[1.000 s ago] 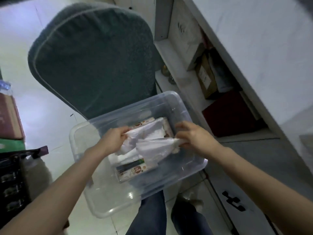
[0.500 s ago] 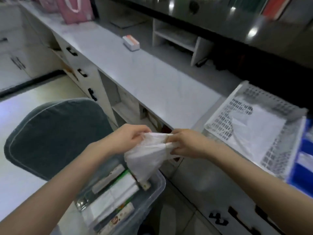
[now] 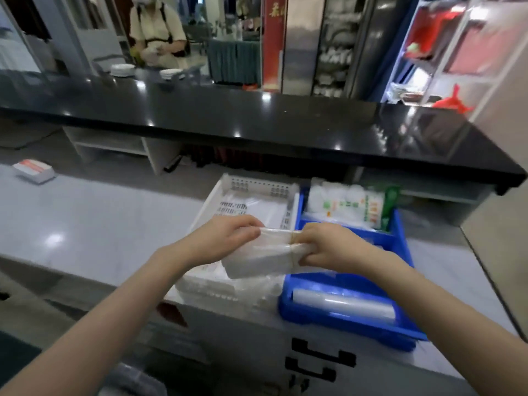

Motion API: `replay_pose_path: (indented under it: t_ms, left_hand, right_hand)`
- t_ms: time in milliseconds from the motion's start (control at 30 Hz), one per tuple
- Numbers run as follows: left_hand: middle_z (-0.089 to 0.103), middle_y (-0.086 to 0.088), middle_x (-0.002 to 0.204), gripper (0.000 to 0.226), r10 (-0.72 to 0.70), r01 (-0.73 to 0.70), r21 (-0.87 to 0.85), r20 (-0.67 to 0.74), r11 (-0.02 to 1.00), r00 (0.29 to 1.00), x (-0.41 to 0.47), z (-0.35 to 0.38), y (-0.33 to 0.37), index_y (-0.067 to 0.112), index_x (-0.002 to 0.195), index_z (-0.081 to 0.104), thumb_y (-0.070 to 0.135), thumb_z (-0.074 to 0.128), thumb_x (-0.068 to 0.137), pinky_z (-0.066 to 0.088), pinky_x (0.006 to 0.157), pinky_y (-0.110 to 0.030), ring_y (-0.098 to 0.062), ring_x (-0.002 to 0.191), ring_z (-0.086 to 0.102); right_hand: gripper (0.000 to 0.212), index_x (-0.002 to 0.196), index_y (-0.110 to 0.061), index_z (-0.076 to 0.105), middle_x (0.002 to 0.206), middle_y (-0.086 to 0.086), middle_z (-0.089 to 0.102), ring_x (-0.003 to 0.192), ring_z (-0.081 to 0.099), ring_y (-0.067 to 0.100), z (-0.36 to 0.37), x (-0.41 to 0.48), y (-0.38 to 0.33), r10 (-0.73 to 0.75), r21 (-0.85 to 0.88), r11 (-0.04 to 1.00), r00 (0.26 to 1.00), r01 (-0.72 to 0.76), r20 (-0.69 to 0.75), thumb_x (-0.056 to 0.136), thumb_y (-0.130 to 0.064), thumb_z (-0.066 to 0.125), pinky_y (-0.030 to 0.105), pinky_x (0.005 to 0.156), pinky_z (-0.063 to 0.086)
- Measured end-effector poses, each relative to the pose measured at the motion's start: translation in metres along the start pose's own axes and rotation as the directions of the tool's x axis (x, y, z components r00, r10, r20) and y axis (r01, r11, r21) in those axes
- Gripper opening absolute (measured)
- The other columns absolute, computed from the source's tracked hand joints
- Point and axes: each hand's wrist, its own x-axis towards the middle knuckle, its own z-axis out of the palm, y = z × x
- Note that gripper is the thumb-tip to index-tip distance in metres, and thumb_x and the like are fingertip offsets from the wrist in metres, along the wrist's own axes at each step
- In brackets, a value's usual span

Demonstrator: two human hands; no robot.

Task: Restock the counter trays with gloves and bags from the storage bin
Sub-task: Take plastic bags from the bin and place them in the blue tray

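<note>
Two hands share one load: the left hand (image 3: 225, 238) pinches one end of a white bundle (image 3: 257, 261) of folded plastic, fingers curled over its top edge, while the right hand (image 3: 328, 247) wraps its fingers round the other end, just where a thin tan band (image 3: 293, 245) cinches the stack. Gripping both ends likely keeps the limp sheets from sagging or fanning out, and puts the right fingers close enough to work the band off if that is wanted. The bundle hangs above the seam between the trays. The white tray (image 3: 257, 184) runs from beneath it toward twelve o'clock with loose sheets inside, and the blue tray (image 3: 343, 321) sits at three to five o'clock, touching its neighbour. The blue tray holds a clear roll (image 3: 343, 305) at its near end and a green-printed packet (image 3: 345, 207) at its far end. Whether the bundle is gloves or bags cannot be told, so neither can its tray. A small box (image 3: 33, 170) lies at nine o'clock on the grey counter (image 3: 85, 224).
</note>
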Motion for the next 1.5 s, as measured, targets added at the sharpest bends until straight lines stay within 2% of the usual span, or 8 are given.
replay_pose_path:
  t_ms: [133,267,433,667,800,1100,1300,1500]
  left_hand:
    - [0.059,0.026,0.102,0.061,0.121,-0.138,0.184,0.103,0.973,0.987,0.049,0.05,0.051,0.047,0.113,0.049,0.067,0.068,0.059,0.045,0.077,-0.021,0.004,0.092,0.054]
    - [0.062,0.014,0.098,0.045,0.194,-0.201,0.122,0.068,0.972,0.979,0.089,0.093,0.082,0.04,0.109,0.055,0.033,0.074,0.069,0.048,0.079,-0.029,-0.01,0.093,0.059]
    - [0.062,0.017,0.098,0.043,0.181,-0.18,-0.023,0.051,0.983,0.982,0.123,0.129,0.098,0.039,0.11,0.057,0.033,0.076,0.072,0.05,0.078,-0.024,0.0,0.09,0.058]
    - [0.06,0.006,0.12,0.062,-0.029,0.026,0.03,0.118,0.999,0.993,0.159,0.157,0.06,0.033,0.134,0.042,0.031,0.072,0.08,0.044,0.097,-0.027,-0.01,0.11,0.056]
    - [0.062,0.003,0.123,0.041,-0.055,0.031,0.163,0.145,0.986,0.988,0.176,0.172,0.043,0.023,0.123,0.056,0.024,0.065,0.083,0.046,0.095,-0.028,-0.013,0.112,0.058]
    - [0.052,0.002,0.127,0.078,-0.138,0.033,0.392,0.244,0.919,0.96,0.205,0.196,0.033,0.024,0.137,0.042,0.033,0.071,0.065,0.049,0.09,-0.036,-0.021,0.11,0.055]
    - [0.055,0.003,0.077,0.009,-0.109,0.006,0.36,0.267,0.933,0.957,0.202,0.194,0.038,0.022,0.06,0.051,0.02,0.06,0.061,0.038,0.067,-0.032,-0.022,0.079,0.053]
    - [0.052,0.011,0.072,0.026,0.088,-0.22,0.379,0.336,0.899,0.938,0.184,0.179,0.045,0.029,0.067,0.036,0.024,0.058,0.081,0.03,0.053,-0.03,-0.018,0.071,0.048]
  right_hand:
    - [0.016,0.086,-0.022,0.065,0.089,-0.001,0.061,0.084,0.057,0.021,-0.005,-0.043,0.061,0.145,0.037,0.989,0.989,-0.143,-0.028,0.074,-0.033,0.067,0.043,0.076,0.05]
    - [0.021,0.088,-0.023,0.068,0.093,-0.004,0.063,0.085,0.057,0.015,-0.008,-0.081,0.107,0.254,0.101,0.964,0.963,-0.246,-0.084,0.071,-0.035,0.071,0.039,0.077,0.05]
    - [0.025,0.093,-0.022,0.069,0.097,-0.003,0.065,0.09,0.058,0.019,-0.014,-0.105,0.146,0.33,0.087,0.943,0.936,-0.322,-0.121,0.072,-0.034,0.072,0.039,0.077,0.051]
    - [0.017,0.086,-0.02,0.064,0.091,0.0,0.06,0.086,0.058,0.024,-0.025,-0.134,0.206,0.441,-0.11,0.881,0.884,-0.459,-0.156,0.074,-0.033,0.065,0.034,0.064,0.045]
    - [0.018,0.085,-0.02,0.065,0.088,0.0,0.059,0.083,0.057,0.024,-0.025,-0.14,0.215,0.471,-0.097,0.868,0.87,-0.486,-0.145,0.075,-0.033,0.067,0.038,0.067,0.05]
    - [0.018,0.087,-0.018,0.064,0.092,0.0,0.059,0.086,0.055,0.023,-0.03,-0.126,0.228,0.509,-0.106,0.846,0.851,-0.522,-0.131,0.076,-0.032,0.067,0.036,0.066,0.047]
    - [0.017,0.084,-0.016,0.067,0.087,0.002,0.06,0.081,0.056,0.024,-0.04,-0.115,0.23,0.493,-0.071,0.858,0.856,-0.508,-0.157,0.075,-0.029,0.07,0.04,0.069,0.05]
    - [0.019,0.085,-0.019,0.069,0.087,-0.002,0.059,0.076,0.056,0.019,-0.058,-0.093,0.233,0.448,-0.032,0.884,0.864,-0.467,-0.23,0.073,-0.033,0.073,0.04,0.068,0.053]
